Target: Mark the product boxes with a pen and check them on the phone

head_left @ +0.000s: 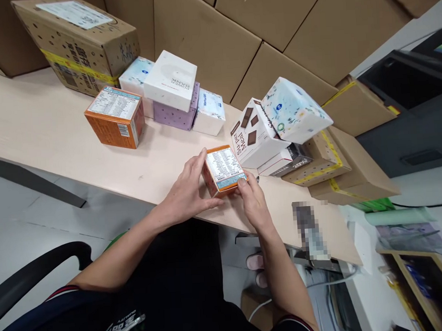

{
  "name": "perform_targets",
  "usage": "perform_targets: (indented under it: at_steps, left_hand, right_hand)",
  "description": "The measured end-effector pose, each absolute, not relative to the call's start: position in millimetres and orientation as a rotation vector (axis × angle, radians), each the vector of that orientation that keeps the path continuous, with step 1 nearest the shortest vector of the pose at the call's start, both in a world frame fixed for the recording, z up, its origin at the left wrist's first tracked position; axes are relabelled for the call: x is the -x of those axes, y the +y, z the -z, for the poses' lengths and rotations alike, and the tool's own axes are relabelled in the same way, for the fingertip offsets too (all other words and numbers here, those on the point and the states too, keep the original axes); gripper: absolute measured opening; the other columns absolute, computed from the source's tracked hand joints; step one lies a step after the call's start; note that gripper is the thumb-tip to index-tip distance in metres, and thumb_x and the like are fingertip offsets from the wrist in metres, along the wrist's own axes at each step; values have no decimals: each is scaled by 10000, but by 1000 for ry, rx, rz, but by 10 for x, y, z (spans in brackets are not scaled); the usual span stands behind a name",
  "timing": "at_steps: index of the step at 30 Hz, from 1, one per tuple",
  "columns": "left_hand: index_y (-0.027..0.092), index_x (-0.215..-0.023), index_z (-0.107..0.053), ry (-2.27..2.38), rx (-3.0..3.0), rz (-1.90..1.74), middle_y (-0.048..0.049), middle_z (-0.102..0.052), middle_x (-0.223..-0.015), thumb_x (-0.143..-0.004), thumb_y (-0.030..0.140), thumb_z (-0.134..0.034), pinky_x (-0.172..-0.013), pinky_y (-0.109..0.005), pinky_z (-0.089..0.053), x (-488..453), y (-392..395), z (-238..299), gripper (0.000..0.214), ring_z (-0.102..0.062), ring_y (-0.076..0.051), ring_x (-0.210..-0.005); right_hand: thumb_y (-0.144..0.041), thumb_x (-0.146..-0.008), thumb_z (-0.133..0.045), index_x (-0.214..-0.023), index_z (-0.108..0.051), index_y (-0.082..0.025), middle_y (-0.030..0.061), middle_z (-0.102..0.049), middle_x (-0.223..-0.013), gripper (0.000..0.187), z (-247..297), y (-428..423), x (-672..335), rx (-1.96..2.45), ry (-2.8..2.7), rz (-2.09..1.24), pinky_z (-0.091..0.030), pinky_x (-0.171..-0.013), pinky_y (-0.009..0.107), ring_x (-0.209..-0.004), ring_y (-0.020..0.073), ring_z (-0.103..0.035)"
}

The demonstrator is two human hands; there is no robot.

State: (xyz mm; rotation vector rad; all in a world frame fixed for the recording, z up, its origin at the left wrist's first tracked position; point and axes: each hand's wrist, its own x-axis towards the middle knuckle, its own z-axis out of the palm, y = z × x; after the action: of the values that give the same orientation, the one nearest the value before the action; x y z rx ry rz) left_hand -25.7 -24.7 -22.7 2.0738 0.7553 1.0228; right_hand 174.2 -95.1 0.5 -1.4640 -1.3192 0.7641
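An orange cardboard box [224, 166] with a white printed label on top is between my two hands at the table's front edge. My left hand [192, 187] grips its left side, thumb toward the near face and fingers along the far left corner. At its near right corner, my right hand [252, 196] holds on, with the thumb against the edge; its other fingers are partly hidden. A second orange box [113, 117] with a similar label sits apart on the table, to the left of my left hand.
Behind stand a white power bank box [171, 80] on a purple box [173, 114], and pale tissue packs [209, 111]. To the right, a Super Meal box [254, 136] and another tissue pack [294, 110] are stacked near taped cartons [350, 167]. Large cartons [202, 42] line the table's back.
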Motion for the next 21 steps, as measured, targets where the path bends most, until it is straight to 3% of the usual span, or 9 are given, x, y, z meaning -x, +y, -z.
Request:
perform_targets:
  at_steps: [4,7,13,18,21]
  left_hand:
    - [278,-1682,-34,804,-2102,-1004,-208,-324,-1646,-812,373,-856,-1228,-624,-386,228,-222,199,1201,-334,-409,-1549]
    - [245,-1677,-55,862,-2155,-1010,-228,-341,-1639,-775,392,-870,-1209,-648,-378,195,-202,202,1225,-351,-439,-1527]
    - [257,-1677,-69,883,-2210,-1028,-200,-473,-1497,-735,361,-861,-1144,-658,-406,194,-205,236,1235,-477,-436,-1390]
    - [349,-1667,34,771,-2069,-1200,-162,-279,-1599,-768,359,-866,-1222,-562,-398,260,-261,236,1272,-321,-380,-1524]
    - [379,-1654,123,717,-2085,-1144,-165,-172,-1652,-762,442,-899,-1248,-596,-361,276,-278,229,1358,-239,-400,-1564]
  right_hand:
    - [-570,-1017,-518,-1267,-675,-252,92,-745,-1247,434,-12,-933,-1748,1526,-1391,-699,-534,-978,439,-1083,264,-696]
    - [-595,-999,-524,-1352,-624,-271,113,-679,-1334,490,34,-947,-1713,1509,-1380,-540,-539,-1002,470,-1178,285,-652]
    - [-594,-825,-753,-1446,-537,-322,135,-512,-1350,711,9,-926,-1559,1446,-1638,-63,-503,-1085,592,-1281,338,-539]
    - [-544,-908,-668,-1327,-620,-296,112,-580,-1292,489,-15,-895,-1520,1461,-1445,-265,-492,-1108,569,-1256,305,-580]
    - [-567,-947,-607,-1295,-637,-279,109,-632,-1317,453,21,-909,-1551,1479,-1285,-441,-525,-1062,511,-1241,289,-607]
